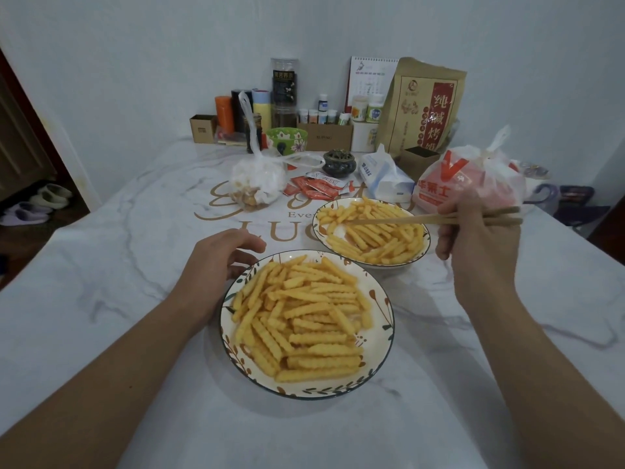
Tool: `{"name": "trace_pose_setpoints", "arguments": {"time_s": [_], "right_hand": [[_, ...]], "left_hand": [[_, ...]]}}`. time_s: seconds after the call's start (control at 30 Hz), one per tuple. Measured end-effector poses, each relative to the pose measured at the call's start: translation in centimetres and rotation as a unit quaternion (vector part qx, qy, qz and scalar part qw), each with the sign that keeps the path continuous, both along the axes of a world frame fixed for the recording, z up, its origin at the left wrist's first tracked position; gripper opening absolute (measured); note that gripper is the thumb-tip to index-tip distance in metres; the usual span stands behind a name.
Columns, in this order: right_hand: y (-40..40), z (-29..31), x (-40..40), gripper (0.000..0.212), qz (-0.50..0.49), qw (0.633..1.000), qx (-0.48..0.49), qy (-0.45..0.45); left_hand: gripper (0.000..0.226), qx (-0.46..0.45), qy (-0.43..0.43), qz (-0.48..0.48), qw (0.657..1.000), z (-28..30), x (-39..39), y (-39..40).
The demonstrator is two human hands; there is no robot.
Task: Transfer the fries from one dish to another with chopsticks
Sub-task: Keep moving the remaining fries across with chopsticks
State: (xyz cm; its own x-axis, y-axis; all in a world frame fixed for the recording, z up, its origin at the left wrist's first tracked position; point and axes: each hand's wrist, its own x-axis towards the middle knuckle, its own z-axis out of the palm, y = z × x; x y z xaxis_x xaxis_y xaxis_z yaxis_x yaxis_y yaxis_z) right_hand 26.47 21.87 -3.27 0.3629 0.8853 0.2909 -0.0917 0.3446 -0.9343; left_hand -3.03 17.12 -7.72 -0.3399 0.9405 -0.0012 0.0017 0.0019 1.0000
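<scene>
We see two dishes of crinkle-cut fries on a white marbled table. The near dish is round and white with a dark rim and a leaf pattern, and its fries are piled thick: golden yellow, ridged along their sides, lying crosswise over one another, and covering most of the dish. The far dish sits just behind and to the right of it, apart from it, with the same dark rim; its fries lie in a flatter, looser layer, and some bare white shows between them.

Our right hand holds a pair of pale wooden chopsticks, fingers curled round them near their thick ends. The sticks run almost level to the left, and their tips lie close together over the far dish, low over its fries; we cannot tell whether a fry is pinched between them.

Our left hand rests on the table at the near dish's left rim, fingers loosely bent, thumb raised, holding nothing.

Behind the dishes lie red sauce packets, a tied plastic bag, a tissue pack and a red and white takeaway bag
</scene>
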Motion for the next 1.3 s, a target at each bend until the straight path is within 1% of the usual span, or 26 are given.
{"name": "trace_pose_setpoints", "arguments": {"time_s": [0.07, 0.17, 0.27, 0.4, 0.57, 0.7, 0.83, 0.93, 1.0, 1.07, 1.13, 1.2, 1.3], "right_hand": [[0.0, -0.6, -0.5, 0.042, -0.012, 0.999, 0.01, -0.045], [0.1, -1.1, -1.3, 0.044, 0.017, 0.997, 0.021, -0.069], [0.2, -1.2, -1.8, 0.05, 0.025, 0.997, 0.028, -0.065], [1.0, -1.4, -2.7, 0.045, 0.014, 0.999, 0.009, -0.044], [1.5, -2.2, -3.8, 0.045, 0.019, 0.997, -0.002, -0.07], [1.4, -2.1, -3.5, 0.047, 0.019, 0.998, 0.004, -0.066], [1.1, -1.4, -2.7, 0.045, -0.006, 1.0, 0.001, -0.016], [1.2, -0.5, -1.3, 0.04, -0.031, 0.998, -0.011, 0.053], [1.2, -0.1, -0.2, 0.039, -0.03, 0.995, -0.017, 0.091], [1.3, 0.2, 0.9, 0.039, -0.004, 0.99, -0.02, 0.138], [1.4, 0.5, 2.0, 0.034, 0.062, 0.983, -0.024, 0.169], [1.4, 0.7, 2.8, 0.036, 0.15, 0.976, -0.038, 0.155], [0.8, 0.9, 3.2, 0.046, 0.242, 0.965, -0.066, 0.081]], "left_hand": [[0.033, 0.0, 0.005, 0.001, 1.0, 0.0, 0.1, 0.0], [0.033, -0.002, 0.005, 0.003, 1.0, 0.0, 0.0, 0.0], [0.032, 0.001, -0.002, 0.002, 1.0, -0.1, 0.0, 0.0], [0.031, 0.0, -0.003, 0.0, 1.0, 0.0, 0.1, 0.0], [0.033, 0.003, -0.005, 0.001, 1.0, -0.1, 0.0, 0.0], [0.031, 0.005, -0.009, -0.003, 1.0, -0.2, 0.0, 0.0], [0.03, 0.006, -0.005, -0.006, 1.0, -0.3, -0.1, 0.0], [0.03, 0.01, -0.003, -0.003, 1.0, -0.3, -0.1, 0.1], [0.032, 0.009, -0.003, -0.002, 1.0, -0.3, -0.1, 0.1], [0.033, 0.005, -0.001, -0.001, 1.0, -0.3, -0.1, 0.1], [0.033, 0.003, -0.003, -0.001, 1.0, -0.2, -0.1, 0.0], [0.032, 0.003, -0.009, 0.005, 1.0, 0.0, 0.0, 0.0], [0.031, 0.002, -0.013, 0.007, 1.0, 0.1, 0.1, -0.1]]}}
